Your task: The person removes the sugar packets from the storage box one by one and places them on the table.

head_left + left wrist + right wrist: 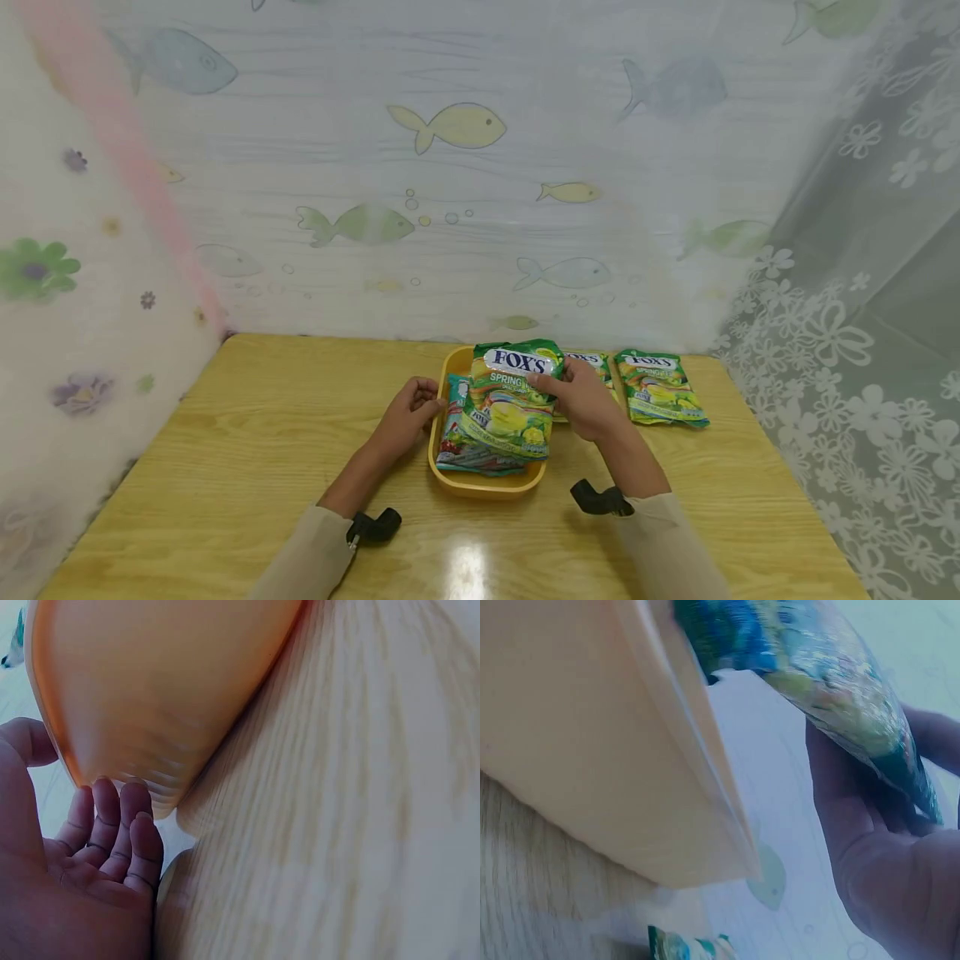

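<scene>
My right hand [588, 400] pinches a green Fox's Spring Tea candy bag [510, 417] by its upper right side, thumb on the printed front. That bag is tilted over a yellow plastic basket [487, 486]. In the right wrist view the bag [832, 682] slants above the basket's wall [592, 750]. Inside the basket lies a teal candy bag [452, 442], partly covered by the green one. At the basket's left rim is my left hand [405, 417]; in the left wrist view its thumb and curled fingertips [135, 799] hold the rim and outer wall.
Right of the basket, a second green Fox's bag [600, 363] lies partly behind my right hand. Another Fox's bag [662, 390] lies farther right, near the back edge of the wooden table [285, 417]. A fish-patterned curtain [450, 250] hangs behind the table.
</scene>
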A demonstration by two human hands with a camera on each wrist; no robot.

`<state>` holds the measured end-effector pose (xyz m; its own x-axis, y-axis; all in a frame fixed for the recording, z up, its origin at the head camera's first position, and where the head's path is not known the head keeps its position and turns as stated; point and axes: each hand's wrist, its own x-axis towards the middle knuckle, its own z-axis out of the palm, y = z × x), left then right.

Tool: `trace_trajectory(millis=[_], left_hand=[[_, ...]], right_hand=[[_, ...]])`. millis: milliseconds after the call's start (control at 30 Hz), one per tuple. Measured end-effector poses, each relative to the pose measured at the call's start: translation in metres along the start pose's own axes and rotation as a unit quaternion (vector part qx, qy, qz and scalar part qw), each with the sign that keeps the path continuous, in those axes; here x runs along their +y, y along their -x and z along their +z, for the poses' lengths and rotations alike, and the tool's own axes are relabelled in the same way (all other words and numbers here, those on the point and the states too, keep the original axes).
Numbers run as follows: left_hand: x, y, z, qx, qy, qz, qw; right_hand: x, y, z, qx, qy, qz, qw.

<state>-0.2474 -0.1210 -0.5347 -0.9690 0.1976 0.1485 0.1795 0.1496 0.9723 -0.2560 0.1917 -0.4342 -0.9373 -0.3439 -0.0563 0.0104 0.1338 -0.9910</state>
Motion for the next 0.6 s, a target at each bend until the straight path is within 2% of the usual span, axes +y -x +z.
trace_trajectory(millis=[200, 400, 600], left_hand=[[-0.001, 0.002, -0.004, 0.0, 0.005, -0.006, 1.0], [-0.005, 0.001, -0.01, -0.002, 0.021, -0.018, 0.9996], [-0.003, -0.004, -0.011, -0.015, 0.038, -0.021, 0.9989]], right_hand=[[0.001, 0.011, -0.014, 0.011, -0.072, 0.001, 0.997], [0.006, 0.022, -0.028, 0.014, -0.068, 0.021, 0.997], [0.003, 0.033, -0.043, 0.006, -0.095, 0.014, 0.995]])
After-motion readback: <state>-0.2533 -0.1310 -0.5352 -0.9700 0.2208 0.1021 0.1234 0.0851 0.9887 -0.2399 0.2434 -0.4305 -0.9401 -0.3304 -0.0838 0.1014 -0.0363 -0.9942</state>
